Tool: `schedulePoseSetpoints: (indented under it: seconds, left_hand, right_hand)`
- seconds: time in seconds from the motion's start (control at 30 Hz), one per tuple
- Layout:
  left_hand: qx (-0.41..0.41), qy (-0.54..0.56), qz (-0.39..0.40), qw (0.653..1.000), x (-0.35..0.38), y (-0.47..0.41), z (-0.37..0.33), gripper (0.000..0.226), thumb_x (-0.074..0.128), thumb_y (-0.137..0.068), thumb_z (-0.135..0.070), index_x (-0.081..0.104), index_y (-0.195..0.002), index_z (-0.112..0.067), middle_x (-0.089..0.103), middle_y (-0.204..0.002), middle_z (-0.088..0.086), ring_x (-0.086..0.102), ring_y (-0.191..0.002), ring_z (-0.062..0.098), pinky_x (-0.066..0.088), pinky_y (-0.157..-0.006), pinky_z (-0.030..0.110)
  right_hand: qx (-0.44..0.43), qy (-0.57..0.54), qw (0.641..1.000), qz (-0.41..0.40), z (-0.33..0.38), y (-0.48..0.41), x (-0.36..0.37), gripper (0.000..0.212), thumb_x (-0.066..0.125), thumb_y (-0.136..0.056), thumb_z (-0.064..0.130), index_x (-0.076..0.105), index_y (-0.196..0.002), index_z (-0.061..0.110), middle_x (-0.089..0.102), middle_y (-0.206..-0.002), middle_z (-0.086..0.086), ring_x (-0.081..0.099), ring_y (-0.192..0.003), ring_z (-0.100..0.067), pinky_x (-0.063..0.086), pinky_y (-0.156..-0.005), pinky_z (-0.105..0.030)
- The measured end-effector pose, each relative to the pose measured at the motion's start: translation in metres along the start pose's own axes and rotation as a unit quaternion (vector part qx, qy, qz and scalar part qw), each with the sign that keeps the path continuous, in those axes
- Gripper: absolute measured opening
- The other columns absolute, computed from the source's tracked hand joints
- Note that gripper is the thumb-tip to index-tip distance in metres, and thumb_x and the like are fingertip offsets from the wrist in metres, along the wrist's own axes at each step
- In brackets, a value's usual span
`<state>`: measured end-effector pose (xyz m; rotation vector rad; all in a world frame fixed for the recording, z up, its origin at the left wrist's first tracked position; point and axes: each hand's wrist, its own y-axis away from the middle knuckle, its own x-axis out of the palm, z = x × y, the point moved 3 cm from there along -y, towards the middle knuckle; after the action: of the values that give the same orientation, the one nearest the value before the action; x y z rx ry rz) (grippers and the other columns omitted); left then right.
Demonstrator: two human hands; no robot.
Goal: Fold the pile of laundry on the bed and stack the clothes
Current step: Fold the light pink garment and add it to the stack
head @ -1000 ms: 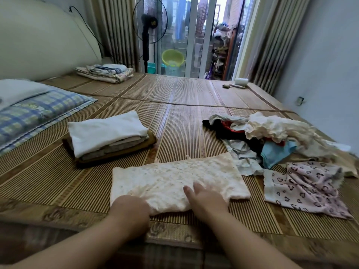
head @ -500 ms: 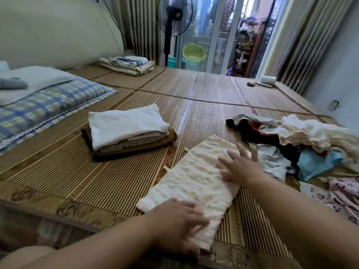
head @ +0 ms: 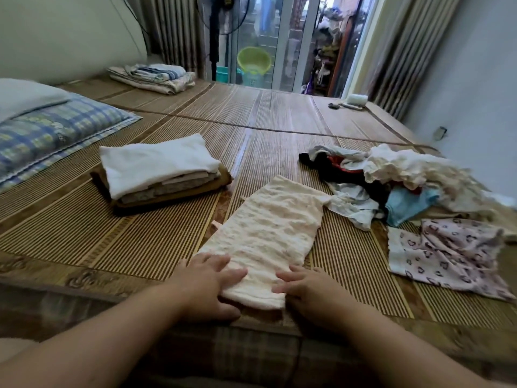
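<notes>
A cream textured garment (head: 268, 236), folded into a long strip, lies slanted on the bamboo mat (head: 84, 236) in front of me. My left hand (head: 208, 284) holds its near end, fingers on top and thumb below the edge. My right hand (head: 305, 292) rests its fingertips on the right side of that same end; its thumb is hidden. A stack of folded clothes (head: 159, 172) with a white piece on top sits to the left. The unfolded laundry pile (head: 391, 180) lies to the right, with a pink heart-print garment (head: 444, 253) spread in front of it.
A blue plaid pillow (head: 56, 130) lies at the far left. Folded bedding (head: 154, 78) sits by the headboard. A fan stand (head: 214, 37) and a green basin (head: 254, 61) are at the glass door. Small items (head: 349, 103) lie at the far right corner. The bed edge runs just below my hands.
The cream garment has turned from crosswise to a narrow lengthwise strip. My right hand came back from its far end to the near end, beside my left hand.
</notes>
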<state>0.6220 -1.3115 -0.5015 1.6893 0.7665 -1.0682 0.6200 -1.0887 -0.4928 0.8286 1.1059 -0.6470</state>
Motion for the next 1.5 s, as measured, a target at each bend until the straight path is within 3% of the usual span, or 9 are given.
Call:
schedulePoseSetpoints:
  seconds: [0.2, 0.43, 0.57, 0.67, 0.8, 1.03, 1.23, 1.4, 1.5]
  left_hand:
    - [0.116, -0.026, -0.029, 0.993, 0.003, 0.016, -0.037, 0.067, 0.055, -0.089, -0.05, 0.021, -0.146, -0.051, 0.024, -0.152, -0.019, 0.018, -0.139, 0.011, 0.019, -0.115, 0.04]
    - [0.188, 0.023, -0.052, 0.981, 0.022, 0.012, 0.009, 0.058, 0.039, -0.08, -0.054, 0.028, -0.137, -0.059, 0.014, -0.147, -0.04, -0.004, -0.14, -0.016, 0.002, -0.119, 0.025]
    - [0.131, 0.15, -0.102, 0.975, 0.014, 0.015, 0.015, 0.047, 0.03, -0.076, -0.083, 0.062, -0.1, -0.057, 0.052, -0.11, -0.047, 0.039, -0.116, -0.026, 0.034, -0.104, 0.017]
    - [0.052, 0.262, -0.095, 0.959, -0.006, 0.015, 0.01, 0.027, 0.051, -0.094, -0.044, 0.068, -0.079, -0.029, 0.07, -0.083, -0.011, 0.063, -0.077, 0.001, 0.048, -0.07, 0.019]
    - [0.001, 0.343, -0.084, 0.936, -0.032, 0.002, 0.004, 0.033, 0.052, -0.096, -0.037, 0.067, -0.085, -0.01, 0.068, -0.076, 0.004, 0.06, -0.065, 0.021, 0.051, -0.062, 0.029]
    - [-0.101, 0.612, -0.204, 0.758, -0.049, -0.069, 0.013, 0.013, 0.055, -0.097, -0.023, 0.066, -0.105, -0.023, 0.07, -0.106, 0.006, 0.069, -0.093, 0.025, 0.058, -0.081, 0.047]
    - [-0.021, 0.324, -0.399, 0.858, -0.057, -0.064, -0.016, 0.022, 0.057, -0.095, -0.02, 0.069, -0.113, -0.025, 0.069, -0.11, -0.005, 0.058, -0.084, 0.001, 0.044, -0.066, 0.012]
    - [0.242, 0.001, -0.334, 0.911, -0.024, -0.045, -0.053, 0.034, 0.048, -0.093, -0.048, 0.061, -0.123, -0.037, 0.063, -0.127, -0.014, 0.056, -0.121, 0.009, 0.041, -0.102, 0.041]
    - [0.234, -0.124, -0.279, 0.923, 0.005, -0.045, -0.049, 0.049, 0.042, -0.09, -0.056, 0.048, -0.135, -0.039, 0.049, -0.145, -0.006, 0.043, -0.136, 0.021, 0.035, -0.102, 0.054]
  right_hand:
    - [0.067, -0.113, 0.991, -0.03, -0.045, 0.03, -0.016, 0.03, 0.057, -0.094, 0.022, 0.063, -0.116, 0.043, 0.039, -0.144, 0.026, 0.023, -0.139, 0.004, 0.015, -0.115, -0.022]
    - [0.034, -0.104, 0.994, -0.009, -0.039, 0.045, 0.004, 0.043, 0.057, -0.094, 0.024, 0.047, -0.109, 0.063, 0.016, -0.146, 0.034, -0.001, -0.143, 0.002, 0.004, -0.121, -0.038]
    - [0.02, -0.109, 0.993, -0.039, -0.038, 0.049, 0.004, 0.033, 0.055, -0.094, 0.029, 0.048, -0.102, 0.061, 0.032, -0.136, 0.038, -0.006, -0.138, 0.013, -0.007, -0.116, -0.028]
    - [0.031, -0.166, 0.981, -0.09, -0.036, 0.049, -0.005, 0.023, 0.055, -0.094, 0.027, 0.061, -0.097, 0.05, 0.051, -0.123, 0.033, 0.025, -0.13, 0.02, 0.012, -0.117, -0.023]
    - [0.104, -0.356, 0.92, -0.125, -0.031, 0.037, -0.026, 0.031, 0.054, -0.095, 0.029, 0.064, -0.068, 0.021, 0.063, -0.063, 0.01, 0.052, -0.055, 0.0, 0.044, -0.058, -0.02]
    - [0.244, -0.541, 0.774, -0.22, -0.065, -0.01, -0.029, 0.021, 0.056, -0.096, 0.025, 0.071, -0.101, 0.011, 0.075, -0.093, -0.006, 0.071, -0.088, -0.024, 0.057, -0.084, -0.049]
    - [0.255, -0.301, 0.863, -0.316, -0.075, -0.019, -0.022, 0.052, 0.058, -0.093, 0.036, 0.044, -0.141, 0.02, 0.061, -0.12, 0.003, 0.055, -0.098, -0.009, 0.049, -0.083, -0.031]
    - [0.021, -0.094, 0.904, -0.416, -0.061, 0.005, -0.018, 0.036, 0.051, -0.091, 0.037, 0.066, -0.117, 0.018, 0.068, -0.115, -0.001, 0.062, -0.104, -0.01, 0.055, -0.088, -0.035]
    - [0.023, -0.122, 0.932, -0.339, -0.056, 0.008, -0.008, 0.054, 0.043, -0.088, 0.056, 0.06, -0.128, 0.024, 0.057, -0.131, 0.007, 0.049, -0.119, -0.005, 0.043, -0.097, -0.03]
